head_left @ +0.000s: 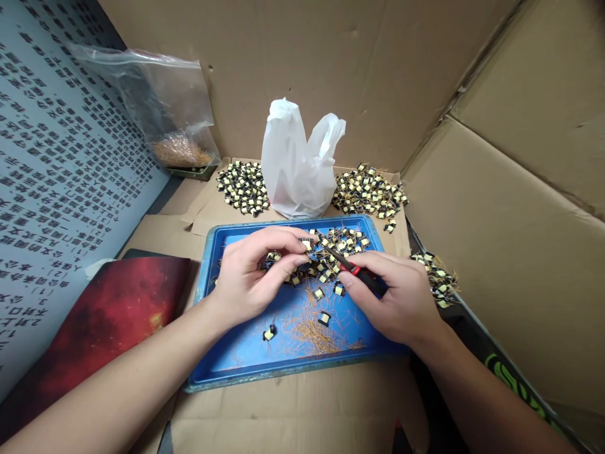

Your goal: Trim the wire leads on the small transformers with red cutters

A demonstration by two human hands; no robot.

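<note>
Between the thumb and fingers of my left hand [258, 268] is a small transformer [307, 243], black with a pale middle and a row of pins. My right hand [394, 293] is wrapped round red-and-black handled cutters [358, 272], their dark jaws pointing left, close to the transformer. I cannot tell whether the jaws touch it. Beneath both hands lies a blue tray [283, 372]. Several yellow-and-black transformers are heaped at its back, and a few lie loose nearer me, such as one transformer [269, 333]. Clipped orange wire ends [316, 335] are scattered over the tray floor.
Behind the tray stands a white plastic bag [300, 170], between a left pile of transformers [243, 188] and a right pile [368, 192]. More transformers [437, 279] lie right of the tray. A zip bag [165, 107] holds orange wire bits. Cardboard walls [378, 75] enclose the back and right.
</note>
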